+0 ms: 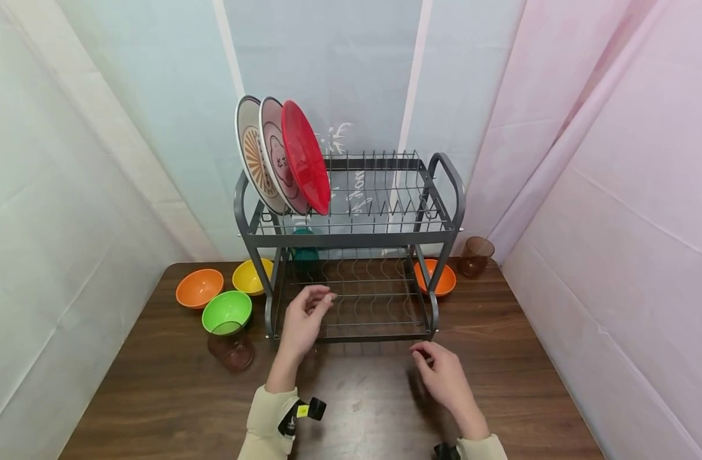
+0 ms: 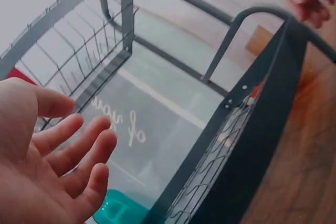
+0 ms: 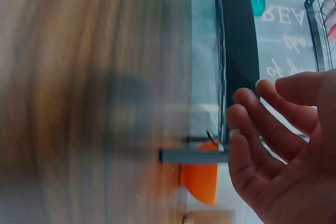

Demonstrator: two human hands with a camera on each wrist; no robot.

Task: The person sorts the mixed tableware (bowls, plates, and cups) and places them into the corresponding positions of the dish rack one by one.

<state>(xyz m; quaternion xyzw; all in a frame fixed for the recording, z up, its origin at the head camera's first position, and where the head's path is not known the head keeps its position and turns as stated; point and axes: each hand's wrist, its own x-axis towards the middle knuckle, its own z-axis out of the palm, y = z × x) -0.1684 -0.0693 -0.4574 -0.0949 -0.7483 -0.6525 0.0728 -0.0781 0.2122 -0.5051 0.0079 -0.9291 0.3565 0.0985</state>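
My left hand (image 1: 306,316) hovers in front of the left half of the dish rack's lower tier, fingers loosely bent and holding nothing. Beyond the rack's front right corner, over the table, hangs my right hand (image 1: 440,374), also bare, its fingers relaxed. The dark grey two-tier dish rack (image 1: 351,240) stands at the back of the table. In its upper tier, at the left end, two patterned plates (image 1: 252,153) and a red plate (image 1: 305,156) stand on edge side by side. A teal cup (image 2: 119,209) shows at the left of the lower tier.
Left of the rack sit an orange bowl (image 1: 199,287), a yellow bowl (image 1: 247,277), a green bowl (image 1: 227,309) and a brown see-through cup (image 1: 233,352). Another orange bowl (image 1: 445,281) and a brown cup (image 1: 475,255) are at right. Light curtains (image 1: 616,255) enclose the wooden table (image 1: 357,409).
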